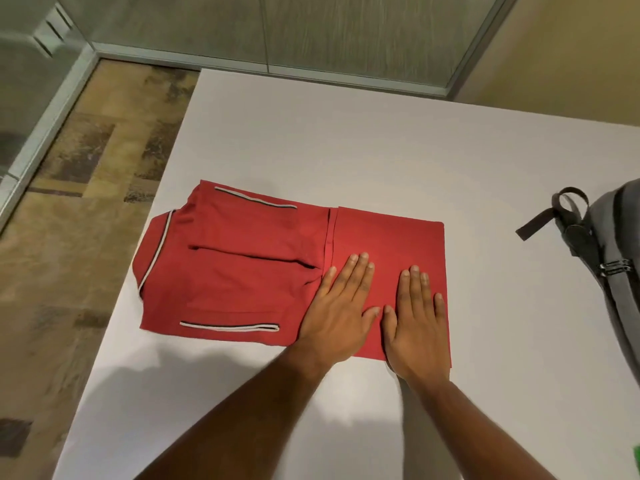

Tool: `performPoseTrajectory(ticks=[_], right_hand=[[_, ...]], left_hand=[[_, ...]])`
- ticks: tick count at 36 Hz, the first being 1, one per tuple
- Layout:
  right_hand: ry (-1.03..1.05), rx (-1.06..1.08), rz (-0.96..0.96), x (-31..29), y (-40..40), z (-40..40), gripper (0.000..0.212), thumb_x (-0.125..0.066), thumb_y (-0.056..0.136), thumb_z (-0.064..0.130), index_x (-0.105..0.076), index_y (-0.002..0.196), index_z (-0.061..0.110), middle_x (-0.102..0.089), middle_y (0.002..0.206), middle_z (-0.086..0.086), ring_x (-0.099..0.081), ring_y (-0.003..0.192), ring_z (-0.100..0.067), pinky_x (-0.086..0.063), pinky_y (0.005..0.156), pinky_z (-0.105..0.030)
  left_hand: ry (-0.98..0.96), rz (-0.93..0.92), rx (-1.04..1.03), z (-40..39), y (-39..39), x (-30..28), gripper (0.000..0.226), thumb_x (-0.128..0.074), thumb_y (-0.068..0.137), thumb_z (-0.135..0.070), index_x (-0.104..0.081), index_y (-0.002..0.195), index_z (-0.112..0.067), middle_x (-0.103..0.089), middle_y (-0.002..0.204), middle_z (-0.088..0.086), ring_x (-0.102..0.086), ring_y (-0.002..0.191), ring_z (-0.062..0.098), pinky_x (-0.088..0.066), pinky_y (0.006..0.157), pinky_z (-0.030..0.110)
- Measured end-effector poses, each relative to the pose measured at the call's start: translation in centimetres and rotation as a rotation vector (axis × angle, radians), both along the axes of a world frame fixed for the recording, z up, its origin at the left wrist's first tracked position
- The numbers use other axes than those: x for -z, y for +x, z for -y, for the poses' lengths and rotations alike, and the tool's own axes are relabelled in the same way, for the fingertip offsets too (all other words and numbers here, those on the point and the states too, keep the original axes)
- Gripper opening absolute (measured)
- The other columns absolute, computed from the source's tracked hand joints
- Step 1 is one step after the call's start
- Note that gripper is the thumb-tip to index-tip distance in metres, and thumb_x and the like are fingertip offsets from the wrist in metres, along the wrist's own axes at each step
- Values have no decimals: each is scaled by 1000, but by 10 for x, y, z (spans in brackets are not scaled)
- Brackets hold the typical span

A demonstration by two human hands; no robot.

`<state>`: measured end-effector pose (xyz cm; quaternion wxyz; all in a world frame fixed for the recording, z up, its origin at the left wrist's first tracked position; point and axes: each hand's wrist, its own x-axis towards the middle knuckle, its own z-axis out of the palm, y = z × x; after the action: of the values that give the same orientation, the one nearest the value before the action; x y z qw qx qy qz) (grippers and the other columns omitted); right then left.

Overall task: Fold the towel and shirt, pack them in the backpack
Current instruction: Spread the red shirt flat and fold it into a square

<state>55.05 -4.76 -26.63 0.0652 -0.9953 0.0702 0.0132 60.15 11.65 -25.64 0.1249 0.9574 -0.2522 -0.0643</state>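
The red shirt (263, 268) lies flat on the white table (398, 150), partly folded into a long rectangle that runs left to right. Its collar, edged in white and dark piping, sits at the left end, and both sleeves are turned in over the body, their striped cuffs showing along the far and near edges. The bottom part has been folded up over the right end, leaving a smooth plain panel with a hem line running across the garment beside the sleeves. I can see no logo, label or lettering anywhere on the cloth.

Both hands rest on that smooth right panel, side by side, palms down. The left hand (341, 306) lies flat with straight fingers close together, its little finger just at the hem line and its thumb stretched out towards the other hand. The right hand (417, 317) is likewise flat, fingers straight and slightly apart, near the right edge of the fold; the two thumbs almost touch. Neither hand pinches or curls round the fabric; they only press on it.

Well off to the right, at the table's edge, stands a grey backpack (620, 258) with a dark loop handle and a black buckle, apart from the shirt. No writing shows on it.

Beyond the table are patterned carpet (86, 168) and glass partitions (311, 32).
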Motion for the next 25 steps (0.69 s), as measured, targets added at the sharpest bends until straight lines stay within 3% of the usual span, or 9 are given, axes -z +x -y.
performPoseTrajectory(ticks=[8, 15, 19, 22, 25], right_hand=[[1, -94, -28, -3, 10, 17, 66, -20, 106, 41, -9, 166, 15, -4, 174, -1, -2, 160, -17, -15, 128, -49], [-6, -146, -58, -9, 21, 30, 66, -17, 106, 41, -3, 166, 18, 0, 174, 0, 2, 160, -15, -13, 128, -50], [58, -43, -46, -13, 21, 11, 66, -16, 105, 40, -14, 165, 11, -10, 173, -6, -8, 160, -22, -14, 128, -52], [175, 11, 40, -25, 19, -27, 63, -19, 107, 39, -34, 160, 8, -29, 168, -10, -23, 157, -25, -16, 128, -49], [282, -80, 142, -38, 14, -81, 51, -33, 105, 33, -56, 144, 8, -55, 149, -12, -47, 141, -31, -33, 118, -48]], left_hand=[[56, -50, 8, -1, 1, -9, 74, -29, 108, -44, 8, 162, -7, 19, 168, 11, 15, 157, 22, 6, 127, 40], [47, -60, 14, -7, 5, -18, 73, -37, 108, -34, 2, 162, -4, 12, 170, 14, 12, 157, 25, 9, 125, 39], [-61, 3, -3, -31, 18, -26, 66, -39, 107, -33, -16, 162, -5, -4, 171, 13, 2, 158, 23, 2, 128, 40], [-117, 7, -114, -60, 37, -32, 64, -28, 107, -38, -18, 161, -6, -9, 170, 13, 0, 158, 23, -2, 129, 42], [-111, -1, -263, -95, 61, -35, 63, -24, 108, -38, -18, 161, -5, -10, 170, 15, -3, 158, 26, -3, 128, 43]])
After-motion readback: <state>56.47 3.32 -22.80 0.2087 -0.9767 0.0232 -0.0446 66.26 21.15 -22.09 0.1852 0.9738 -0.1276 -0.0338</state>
